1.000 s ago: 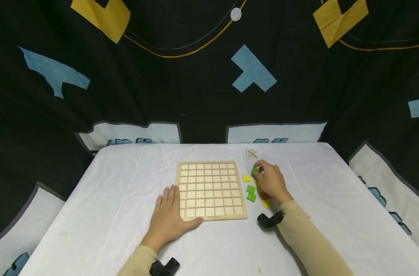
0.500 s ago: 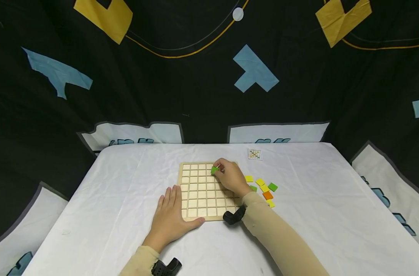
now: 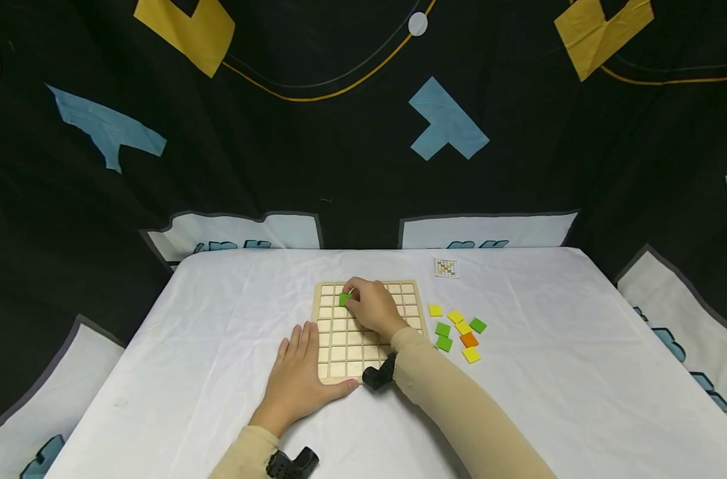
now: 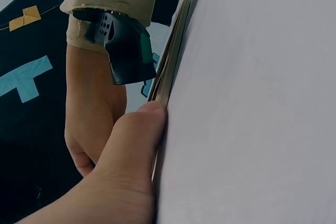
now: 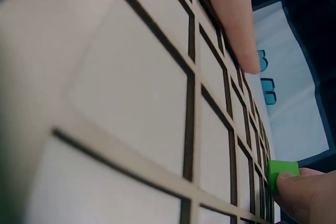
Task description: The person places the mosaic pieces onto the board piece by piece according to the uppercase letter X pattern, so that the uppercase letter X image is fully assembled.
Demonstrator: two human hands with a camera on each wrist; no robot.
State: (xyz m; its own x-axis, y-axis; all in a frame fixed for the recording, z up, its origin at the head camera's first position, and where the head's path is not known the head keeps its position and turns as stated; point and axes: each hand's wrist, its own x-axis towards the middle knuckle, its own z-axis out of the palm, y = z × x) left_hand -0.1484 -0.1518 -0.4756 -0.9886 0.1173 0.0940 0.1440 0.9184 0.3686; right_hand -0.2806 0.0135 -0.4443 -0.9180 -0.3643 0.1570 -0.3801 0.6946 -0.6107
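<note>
A pale wooden grid board (image 3: pixel 339 349) with square recesses lies on the white table. My right hand (image 3: pixel 372 307) is over its upper left part, pinching a green square tile (image 3: pixel 344 299) between thumb and fingers. In the right wrist view the green tile (image 5: pixel 282 174) is at the thumb tip, at the far end of the grid. My left hand (image 3: pixel 299 372) rests along the board's left side and near corner, fingers straight and thumb spread along the front edge. The left wrist view has the left thumb (image 4: pixel 137 132) against the board's edge.
Right of the board lie several loose tiles: yellow tiles (image 3: pixel 471 354), green tiles (image 3: pixel 443 343) and an orange tile (image 3: pixel 469 340). A small printed card with a coloured grid (image 3: pixel 446 268) lies behind them. A black curtain (image 3: pixel 363 173) hangs beyond the table.
My right hand picked up a green tile from the loose group on the right and carried it left across the board to the upper left squares. My left hand stayed at the board's side.
</note>
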